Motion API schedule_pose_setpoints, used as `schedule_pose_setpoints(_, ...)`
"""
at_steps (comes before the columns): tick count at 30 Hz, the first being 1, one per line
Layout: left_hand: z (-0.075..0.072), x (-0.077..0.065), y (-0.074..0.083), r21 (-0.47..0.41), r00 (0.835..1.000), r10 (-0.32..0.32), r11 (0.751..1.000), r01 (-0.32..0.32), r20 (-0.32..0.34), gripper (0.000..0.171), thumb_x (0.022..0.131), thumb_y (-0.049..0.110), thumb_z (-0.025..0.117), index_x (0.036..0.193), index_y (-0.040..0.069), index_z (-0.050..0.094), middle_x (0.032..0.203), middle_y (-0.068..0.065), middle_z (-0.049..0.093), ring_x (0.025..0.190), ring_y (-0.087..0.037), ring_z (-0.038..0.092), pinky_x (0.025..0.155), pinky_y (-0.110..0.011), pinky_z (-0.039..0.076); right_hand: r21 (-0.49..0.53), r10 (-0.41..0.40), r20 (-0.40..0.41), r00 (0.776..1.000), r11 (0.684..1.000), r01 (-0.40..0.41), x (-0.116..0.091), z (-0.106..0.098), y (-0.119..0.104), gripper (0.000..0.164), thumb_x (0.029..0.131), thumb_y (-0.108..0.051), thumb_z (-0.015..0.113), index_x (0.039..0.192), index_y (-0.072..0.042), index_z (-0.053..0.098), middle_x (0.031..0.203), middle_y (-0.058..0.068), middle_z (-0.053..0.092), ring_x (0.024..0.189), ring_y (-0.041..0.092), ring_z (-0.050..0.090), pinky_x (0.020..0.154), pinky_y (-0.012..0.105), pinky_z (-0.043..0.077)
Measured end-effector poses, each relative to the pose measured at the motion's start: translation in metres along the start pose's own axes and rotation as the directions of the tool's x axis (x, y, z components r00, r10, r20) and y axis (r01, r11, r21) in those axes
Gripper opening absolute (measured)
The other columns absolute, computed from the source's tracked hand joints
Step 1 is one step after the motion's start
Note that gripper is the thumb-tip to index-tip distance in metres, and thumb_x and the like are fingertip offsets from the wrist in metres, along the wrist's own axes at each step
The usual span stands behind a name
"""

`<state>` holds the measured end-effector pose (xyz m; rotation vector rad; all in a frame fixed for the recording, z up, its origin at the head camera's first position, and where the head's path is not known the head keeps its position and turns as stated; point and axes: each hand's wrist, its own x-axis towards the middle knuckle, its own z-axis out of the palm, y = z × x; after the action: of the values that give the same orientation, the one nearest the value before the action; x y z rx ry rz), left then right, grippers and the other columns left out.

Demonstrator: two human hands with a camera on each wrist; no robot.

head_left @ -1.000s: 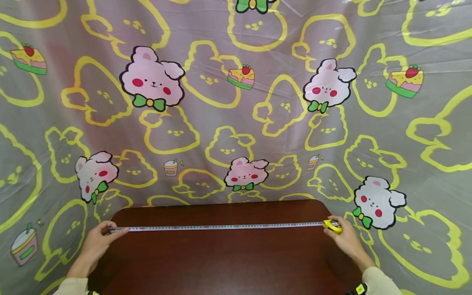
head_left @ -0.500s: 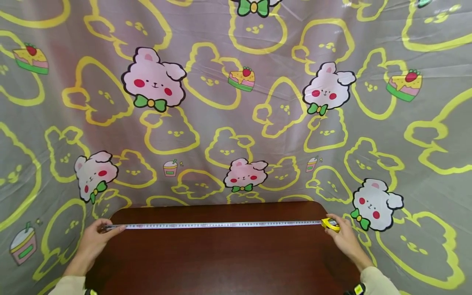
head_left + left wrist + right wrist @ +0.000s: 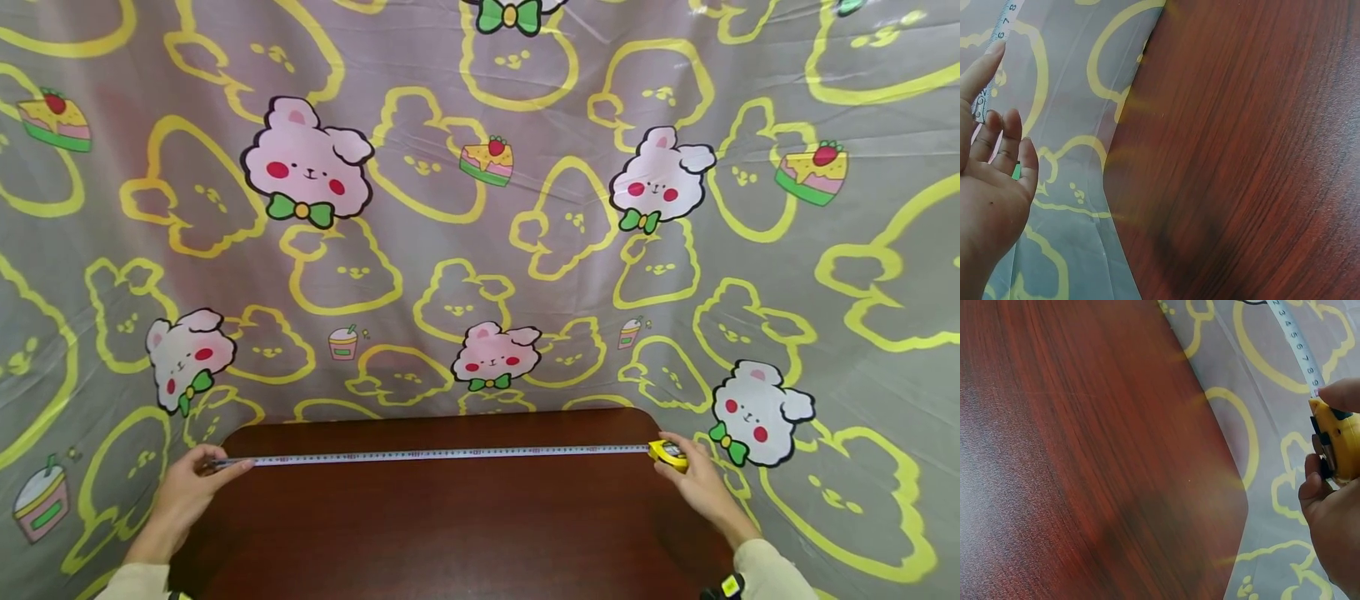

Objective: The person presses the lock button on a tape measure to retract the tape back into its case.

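Observation:
A tape measure is pulled out between both hands, its pale blade (image 3: 450, 454) running nearly straight across the head view above the table. At the left, my left hand (image 3: 183, 492) pinches the blade near its end between thumb and fingers. The left wrist view shows the thumb lying along the numbered blade (image 3: 1005, 25), with the other fingers loosely bent below. My right hand (image 3: 707, 483) grips the yellow tape measure case (image 3: 663, 455). In the right wrist view, the thumb is at the case's mouth, where the blade (image 3: 1297, 347) comes out, and fingers curl under the case (image 3: 1344, 440).
A dark red-brown wooden table (image 3: 450, 525) with rounded corners lies below the hands. Grey cloth (image 3: 420, 242) printed with yellow outlines and white bunny faces hangs behind it and on both sides.
My right hand and the case have shifted slightly left and up in the head view, and my left hand slightly left. Both keep their hold, and the blade stays stretched out.

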<state>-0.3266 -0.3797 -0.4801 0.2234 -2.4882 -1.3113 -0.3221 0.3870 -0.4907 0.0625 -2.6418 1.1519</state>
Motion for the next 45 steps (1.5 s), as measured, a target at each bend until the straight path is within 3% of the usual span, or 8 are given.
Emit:
schedule_pose_setpoints(8, 0.008, -0.001, 0.002, -0.013, 0.998, 0.053, 0.998, -0.054, -0.021, 0.050, 0.088, 0.037, 0.085, 0.105, 0.001, 0.055, 0.096, -0.005, 0.058, 0.082, -0.012, 0.049, 0.067, -0.026, 0.042, -0.018, -0.037, -0.001, 0.999, 0.999, 0.037, 0.001, 0.004, -0.002, 0.060, 0.099, -0.021, 0.072, 0.146, 0.004, 0.044, 0.140, 0.032, 0.043, 0.116, 0.044, 0.048, 0.096, 0.056, 0.041)
schedule_pose_setpoints(17, 0.015, -0.007, 0.004, -0.026, 0.998, 0.059, 0.998, -0.060, -0.022, 0.050, 0.089, 0.036, 0.084, 0.108, 0.002, 0.053, 0.095, -0.005, 0.058, 0.079, -0.012, 0.051, 0.065, -0.027, 0.043, -0.038, -0.107, -0.036, 0.994, 0.994, 0.106, -0.001, 0.016, -0.005, 0.059, 0.092, -0.019, 0.079, 0.139, 0.003, 0.052, 0.128, 0.029, 0.051, 0.110, 0.041, 0.052, 0.090, 0.051, 0.044)
schedule_pose_setpoints(25, 0.029, -0.006, 0.011, -0.047, 0.998, 0.063, 0.997, -0.062, 0.020, 0.052, 0.089, 0.039, 0.083, 0.109, 0.003, 0.051, 0.099, -0.007, 0.058, 0.084, -0.014, 0.052, 0.068, -0.029, 0.044, -0.026, -0.110, -0.030, 0.993, 0.994, 0.109, 0.001, 0.022, -0.012, 0.058, 0.091, -0.022, 0.082, 0.137, -0.001, 0.054, 0.125, 0.025, 0.051, 0.106, 0.037, 0.054, 0.086, 0.047, 0.045)
schedule_pose_setpoints(32, 0.034, -0.011, 0.008, -0.080, 0.998, 0.040, 0.996, -0.036, 0.049, 0.050, 0.090, 0.037, 0.083, 0.107, 0.002, 0.051, 0.094, -0.005, 0.056, 0.083, -0.015, 0.051, 0.068, -0.029, 0.044, -0.017, -0.120, -0.007, 0.993, 0.993, 0.119, 0.003, 0.031, -0.013, 0.059, 0.088, -0.024, 0.085, 0.134, -0.003, 0.055, 0.123, 0.021, 0.052, 0.103, 0.032, 0.055, 0.084, 0.041, 0.047)
schedule_pose_setpoints(45, 0.045, -0.016, 0.009, -0.118, 0.997, 0.055, 0.992, -0.050, 0.044, 0.047, 0.089, 0.034, 0.084, 0.106, 0.002, 0.054, 0.094, -0.004, 0.060, 0.083, -0.013, 0.055, 0.068, -0.028, 0.047, -0.029, -0.110, 0.010, 0.994, 0.994, 0.110, 0.003, 0.040, -0.017, 0.061, 0.087, -0.032, 0.086, 0.134, -0.008, 0.056, 0.120, 0.016, 0.052, 0.101, 0.029, 0.055, 0.083, 0.038, 0.049)
